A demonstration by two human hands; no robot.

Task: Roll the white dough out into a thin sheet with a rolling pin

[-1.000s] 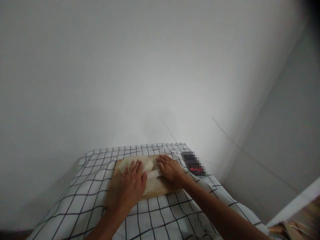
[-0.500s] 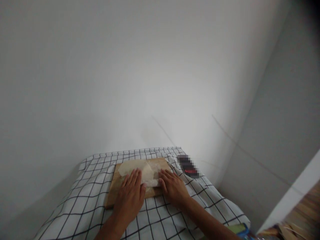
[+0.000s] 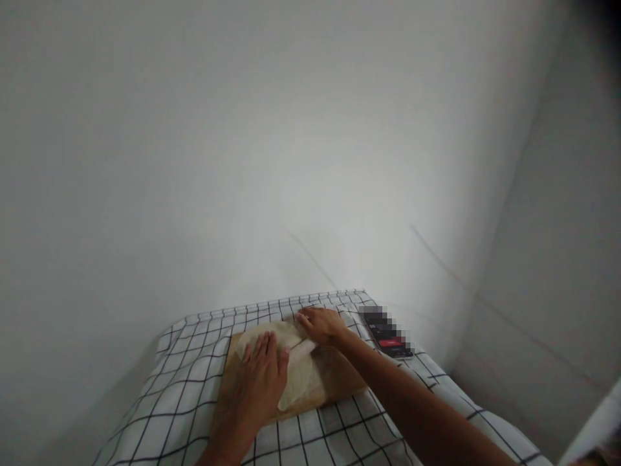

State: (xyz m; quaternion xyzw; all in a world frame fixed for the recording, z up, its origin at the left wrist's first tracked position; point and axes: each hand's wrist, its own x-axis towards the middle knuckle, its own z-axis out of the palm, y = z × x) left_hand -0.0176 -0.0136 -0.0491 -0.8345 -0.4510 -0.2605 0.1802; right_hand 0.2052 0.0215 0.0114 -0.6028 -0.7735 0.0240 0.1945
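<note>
A thin, pale sheet (image 3: 294, 388), which looks like flattened dough, lies on a wooden board (image 3: 339, 382). Across it between my hands runs a pale, raised strip (image 3: 303, 348); I cannot tell whether it is a fold or a separate roll. My left hand (image 3: 262, 372) presses flat on the sheet's left side with fingers stretched out. At the sheet's far right edge, my right hand (image 3: 320, 325) has its fingers bent and close together over the sheet. What lies under the right palm is hidden.
A white cloth with a dark grid (image 3: 174, 382) covers the table under the board. Right of the board lies a dark phone-like device (image 3: 388, 333), partly pixelated. Behind the table rises a plain wall (image 3: 291, 162), with another wall (image 3: 553, 259) at the right.
My right hand has moved away from me to the sheet's far edge. More of the sheet shows on the near side, and the strip now slants. The view has shifted slightly.
</note>
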